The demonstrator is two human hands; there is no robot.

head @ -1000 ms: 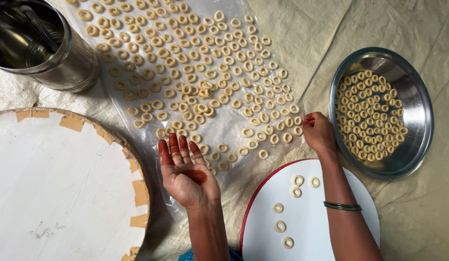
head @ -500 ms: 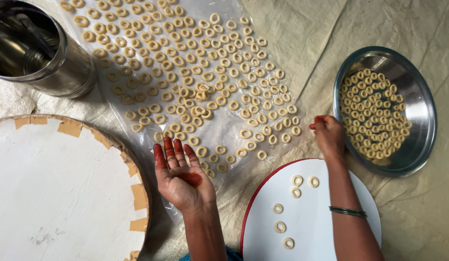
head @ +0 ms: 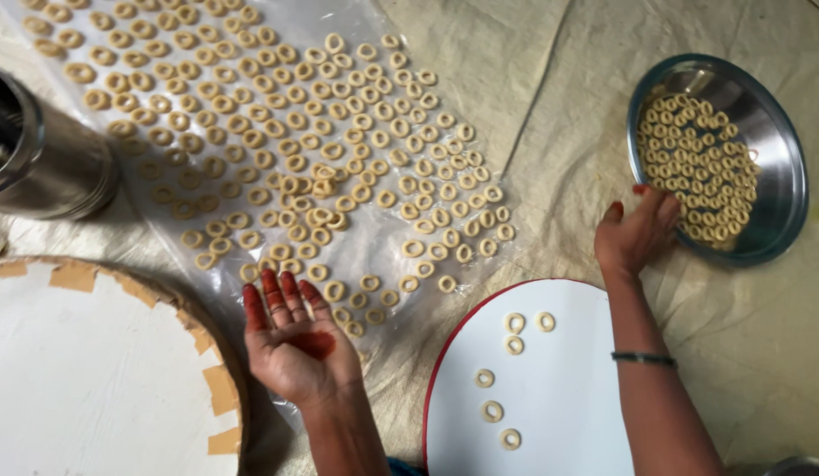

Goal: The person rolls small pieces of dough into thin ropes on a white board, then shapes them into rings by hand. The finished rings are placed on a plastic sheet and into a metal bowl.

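My left hand lies palm up and empty, fingers apart, at the near edge of a clear plastic sheet covered with several small dough rings. My right hand reaches to the rim of a steel plate filled with rows of rings; its fingers touch the plate's near-left edge, and whether they pinch a ring is hidden. Between my arms sits a white round board with a red rim carrying several rings.
A steel canister stands at the left edge. A large white round board with taped brown rim fills the lower left. Beige woven cloth covers the floor under everything.
My right hand has moved right from the sheet's edge to the steel plate's rim. My left hand stays palm up in about the same spot. The view has shifted slightly left.
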